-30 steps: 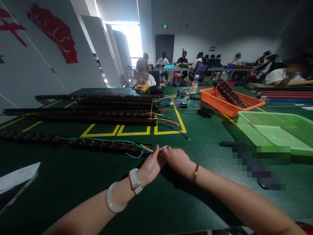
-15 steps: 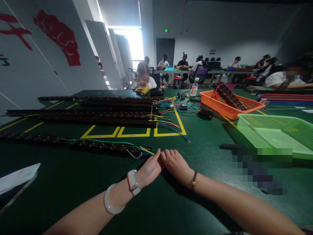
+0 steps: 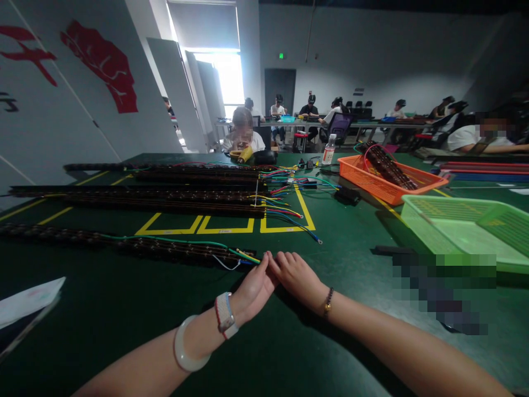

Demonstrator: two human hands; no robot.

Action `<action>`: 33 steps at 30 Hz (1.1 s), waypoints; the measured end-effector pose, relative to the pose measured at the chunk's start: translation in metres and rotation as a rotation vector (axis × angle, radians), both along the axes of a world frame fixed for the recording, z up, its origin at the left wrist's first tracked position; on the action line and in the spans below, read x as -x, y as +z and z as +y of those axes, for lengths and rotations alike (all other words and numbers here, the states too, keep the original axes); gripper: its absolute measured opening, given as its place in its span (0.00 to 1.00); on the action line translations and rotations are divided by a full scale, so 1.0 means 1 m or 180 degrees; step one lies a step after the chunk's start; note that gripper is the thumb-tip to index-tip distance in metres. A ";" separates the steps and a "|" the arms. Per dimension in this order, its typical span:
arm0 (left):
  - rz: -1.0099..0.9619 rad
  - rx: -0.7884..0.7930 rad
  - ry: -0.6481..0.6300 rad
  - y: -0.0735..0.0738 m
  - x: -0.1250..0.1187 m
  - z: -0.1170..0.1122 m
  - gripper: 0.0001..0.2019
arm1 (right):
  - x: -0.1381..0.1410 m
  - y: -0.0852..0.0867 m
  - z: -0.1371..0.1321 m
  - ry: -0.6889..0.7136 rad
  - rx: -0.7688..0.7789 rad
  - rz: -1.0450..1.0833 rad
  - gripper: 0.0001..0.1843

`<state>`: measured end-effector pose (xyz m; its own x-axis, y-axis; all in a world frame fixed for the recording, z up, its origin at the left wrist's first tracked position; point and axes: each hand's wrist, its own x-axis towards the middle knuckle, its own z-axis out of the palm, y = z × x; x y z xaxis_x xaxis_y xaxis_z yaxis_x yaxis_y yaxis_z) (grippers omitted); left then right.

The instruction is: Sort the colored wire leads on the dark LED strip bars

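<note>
A long dark wire harness (image 3: 157,249) lies across the table in front of me. Green, yellow and blue wires (image 3: 247,257) come out of its right end and run into my fingers. My left hand (image 3: 257,286) is closed on these wires, thumb on top. Against its fingertips, my right hand (image 3: 296,275) is closed with bent fingers at the wires' ends; what exactly it pinches is hidden. A white cable tie (image 3: 226,264) loops out near the harness end.
More dark harnesses (image 3: 198,194) with coloured wire ends lie behind, over yellow taped boxes (image 3: 225,230). To the right are an orange basket (image 3: 372,179), a green basket (image 3: 463,226) and a bottle (image 3: 329,150). A co-worker (image 3: 243,135) sits across the table.
My two hands stay together at the wire ends; the right fingers have shifted very slightly left against the left thumb. The view has tilted a little.
</note>
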<state>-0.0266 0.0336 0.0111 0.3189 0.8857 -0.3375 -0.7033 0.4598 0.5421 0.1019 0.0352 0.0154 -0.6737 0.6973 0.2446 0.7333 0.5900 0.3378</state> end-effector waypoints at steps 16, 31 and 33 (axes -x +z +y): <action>-0.0007 -0.0001 -0.0314 -0.006 0.003 0.007 0.13 | -0.044 0.001 0.010 0.1130 0.0220 0.1400 0.18; -0.0119 -0.0206 -0.0478 -0.009 0.006 0.006 0.18 | -0.067 0.017 -0.010 0.1446 0.0657 0.1116 0.36; -0.0127 -0.0191 -0.0511 -0.009 0.006 0.006 0.18 | -0.069 0.019 -0.012 0.1505 0.0555 0.1142 0.33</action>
